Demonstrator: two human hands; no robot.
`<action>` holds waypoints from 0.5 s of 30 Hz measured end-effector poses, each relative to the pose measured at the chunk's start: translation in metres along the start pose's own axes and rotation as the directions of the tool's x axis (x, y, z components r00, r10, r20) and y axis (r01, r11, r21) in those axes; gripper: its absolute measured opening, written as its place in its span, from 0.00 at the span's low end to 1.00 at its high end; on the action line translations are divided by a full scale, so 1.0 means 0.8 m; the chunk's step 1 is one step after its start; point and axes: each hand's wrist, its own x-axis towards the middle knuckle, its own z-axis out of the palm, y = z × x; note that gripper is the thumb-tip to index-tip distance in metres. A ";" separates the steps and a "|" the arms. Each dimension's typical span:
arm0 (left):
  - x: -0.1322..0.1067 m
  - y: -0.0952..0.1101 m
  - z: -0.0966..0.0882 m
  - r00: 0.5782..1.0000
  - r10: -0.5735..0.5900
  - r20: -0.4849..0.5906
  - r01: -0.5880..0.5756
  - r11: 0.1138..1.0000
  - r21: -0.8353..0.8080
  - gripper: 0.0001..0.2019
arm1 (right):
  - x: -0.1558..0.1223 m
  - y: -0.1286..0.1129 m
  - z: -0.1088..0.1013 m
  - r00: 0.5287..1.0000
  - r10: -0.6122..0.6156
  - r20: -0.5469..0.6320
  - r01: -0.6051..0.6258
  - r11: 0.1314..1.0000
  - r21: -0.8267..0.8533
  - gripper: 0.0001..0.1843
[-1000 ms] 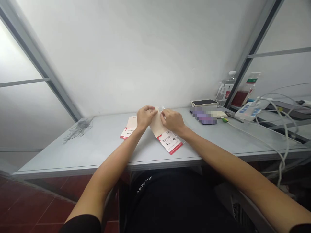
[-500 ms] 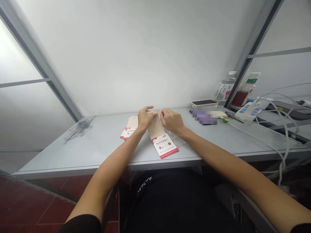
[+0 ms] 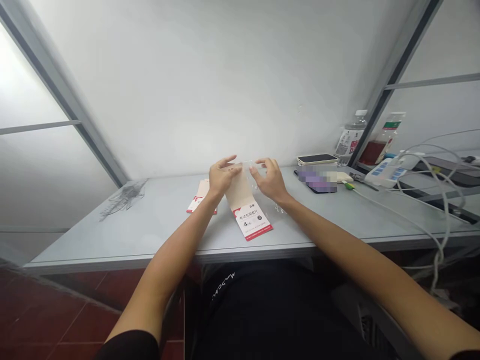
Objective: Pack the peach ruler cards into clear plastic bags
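My left hand [image 3: 221, 176] pinches the top of a long beige card [image 3: 242, 194] between thumb and fingers. The card's lower end is white with a red border, Chinese print and a large "4", and it tilts down toward the desk's front edge. My right hand [image 3: 270, 180] is beside it, thumb and fingers on a clear plastic bag [image 3: 256, 184]. Part of the see-through film hangs below my right wrist. Left of my left forearm, more red-and-white cards [image 3: 200, 196] lie on the desk, partly hidden by the arm.
The grey desk [image 3: 161, 215] meets a white wall. A tangle of dark thin strands [image 3: 125, 197] lies at the left. To the right are a phone [image 3: 317, 159], a purple blurred item [image 3: 317, 180], pliers [image 3: 365, 183], bottles [image 3: 350, 140], a power strip [image 3: 386, 172] and white cables [image 3: 444, 210].
My right hand has opened its curled fingers somewhat and moved slightly up and right. The card and my left hand have risen a little. The plastic shows more between the hands.
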 end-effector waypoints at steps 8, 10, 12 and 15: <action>0.003 0.008 -0.009 0.997 -0.065 0.041 0.065 0.998 0.008 0.27 | 0.016 0.012 -0.016 0.758 0.358 0.546 -0.630 0.621 0.467 0.25; 0.002 0.005 -0.008 0.998 -0.062 -0.009 0.062 0.995 0.080 0.27 | 0.014 0.011 -0.015 0.783 0.383 0.489 -0.613 0.609 0.503 0.24; 0.002 0.002 -0.008 0.997 -0.051 -0.052 0.058 0.989 0.139 0.27 | 0.011 0.009 -0.014 0.819 0.375 0.434 -0.567 0.640 0.519 0.24; 0.004 -0.004 -0.009 0.995 -0.066 -0.081 0.082 0.975 0.208 0.29 | 0.007 0.005 -0.012 0.900 0.288 0.327 -0.426 0.738 0.523 0.26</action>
